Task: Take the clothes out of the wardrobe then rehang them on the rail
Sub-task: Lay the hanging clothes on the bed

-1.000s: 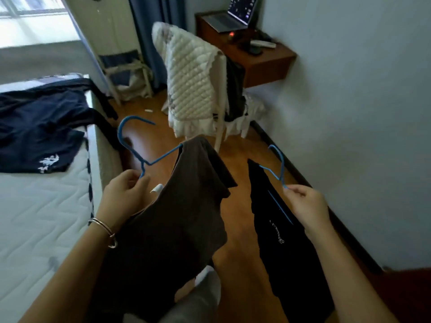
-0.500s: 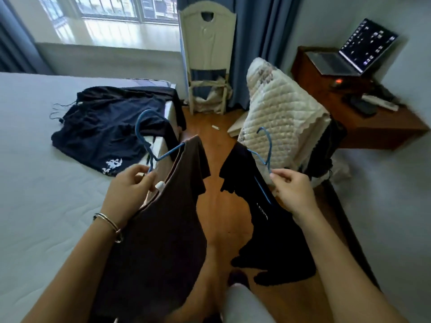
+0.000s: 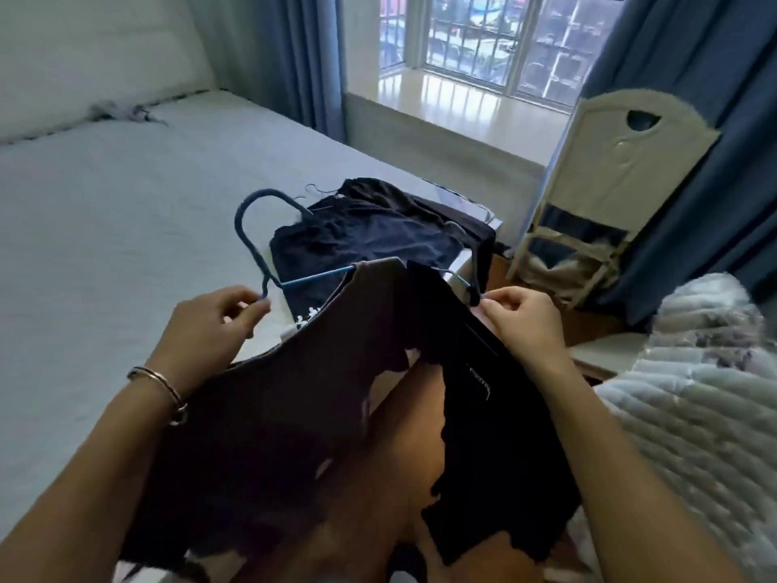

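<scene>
While both arms reach forward, the bed (image 3: 105, 254) fills the left side with its pale quilted mattress. The left hand (image 3: 210, 326), a metal bangle (image 3: 157, 382) on its wrist, has its fingers (image 3: 252, 309) curled and pinching the neck of a blue hanger (image 3: 248, 241), whose hook rises tilted above the mattress. From that hanger a brown shirt (image 3: 273, 427) hangs down across the left forearm and over the bed's edge.

Beyond it, a dark navy garment (image 3: 366, 233) lies spread flat on the near corner of the bed, with white print showing at its lower edge. Between the two held garments the wooden floor (image 3: 403, 435) shows.

Right of the brown shirt, and just beside it at the top, a black garment (image 3: 496, 435) with small pale lettering hangs from a second hanger (image 3: 460, 281), only partly seen. The right hand (image 3: 521, 317) pinches this hanger at the base of its hook between thumb and curled fingers (image 3: 498, 298).

Farther right, a cream chair (image 3: 622, 162) stands against a blue curtain (image 3: 693, 98) below the barred window (image 3: 483, 40), and a white quilted blanket (image 3: 693, 414) fills the lower right.
</scene>
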### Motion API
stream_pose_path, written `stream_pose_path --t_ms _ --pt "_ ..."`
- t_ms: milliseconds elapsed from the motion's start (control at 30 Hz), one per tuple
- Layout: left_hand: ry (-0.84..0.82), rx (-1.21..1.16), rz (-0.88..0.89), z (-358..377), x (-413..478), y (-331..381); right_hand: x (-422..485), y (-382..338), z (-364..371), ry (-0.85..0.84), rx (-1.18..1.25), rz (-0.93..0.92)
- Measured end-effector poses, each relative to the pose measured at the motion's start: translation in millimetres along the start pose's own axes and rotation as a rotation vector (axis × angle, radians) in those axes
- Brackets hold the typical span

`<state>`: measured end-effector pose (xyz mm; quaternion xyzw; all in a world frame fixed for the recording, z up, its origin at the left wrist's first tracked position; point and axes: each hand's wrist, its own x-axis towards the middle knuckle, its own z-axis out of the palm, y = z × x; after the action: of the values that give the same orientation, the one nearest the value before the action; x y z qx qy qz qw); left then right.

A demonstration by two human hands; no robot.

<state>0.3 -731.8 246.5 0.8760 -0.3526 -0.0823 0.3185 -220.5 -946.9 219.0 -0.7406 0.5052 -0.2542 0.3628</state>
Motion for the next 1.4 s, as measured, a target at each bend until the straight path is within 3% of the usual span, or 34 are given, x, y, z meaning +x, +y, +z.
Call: stream_pose_path --t_ms 200,467,867,1100,1233,1400 --pt "0.104 0.053 -0.185 -29 4 -17 71 -46 45 -0.177 -0.085 -0.148" --pt "0.398 0.043 -0.342 -67 70 -79 126 -109 113 -0.235 -0.174 -0.292" --pt "0.426 0.082 -0.489 -84 237 -225 216 -192 271 -0.338 -0.281 -0.265" --pt "0.531 0.301 -0.56 -118 357 -300 270 -227 337 -0.357 -0.374 -0.284" --pt "0.361 0.288 -0.621 -94 408 -331 279 -220 366 -0.409 -0.424 -0.294" --pt "-0.116 0.069 -0.504 7 366 -314 275 -212 375 -0.495 -0.471 -0.339"
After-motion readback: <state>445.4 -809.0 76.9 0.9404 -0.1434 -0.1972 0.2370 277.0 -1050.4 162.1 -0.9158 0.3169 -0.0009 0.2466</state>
